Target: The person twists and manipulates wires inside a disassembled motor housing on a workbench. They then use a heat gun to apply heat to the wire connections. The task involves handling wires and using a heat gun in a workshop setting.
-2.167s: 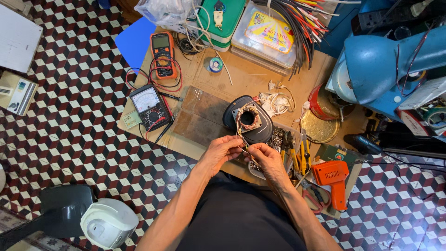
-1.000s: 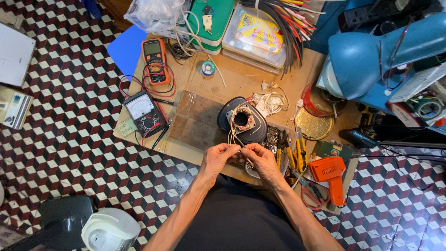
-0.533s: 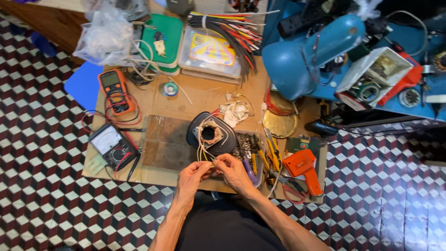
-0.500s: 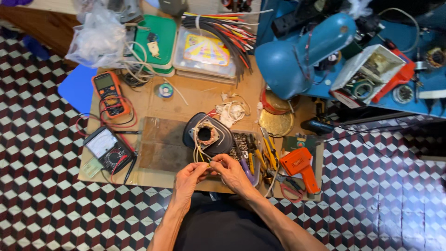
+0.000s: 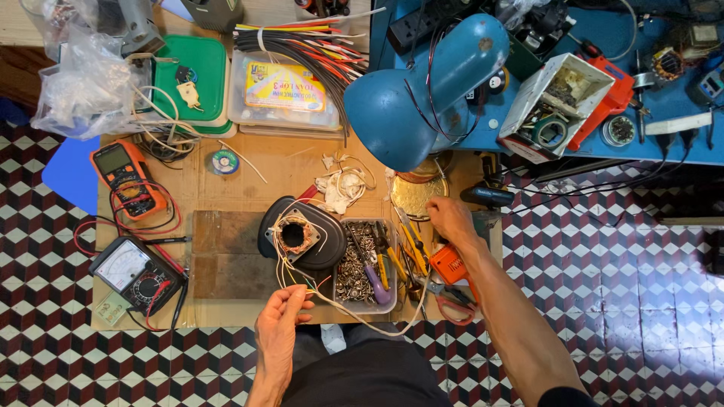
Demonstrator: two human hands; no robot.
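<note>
Thin wires [image 5: 302,280] from the black motor housing [image 5: 302,235] are pinched between the fingers of the left hand [image 5: 280,322] at the near table edge. The right hand [image 5: 448,219] is stretched toward the round brass tin [image 5: 418,194]; if its fingers are closed cannot be told. A tray of screws [image 5: 363,264] lies between both hands.

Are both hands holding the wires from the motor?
No. Only the left hand pinches the thin wires coming from the motor; the right hand is off by the round brass dish.
</note>
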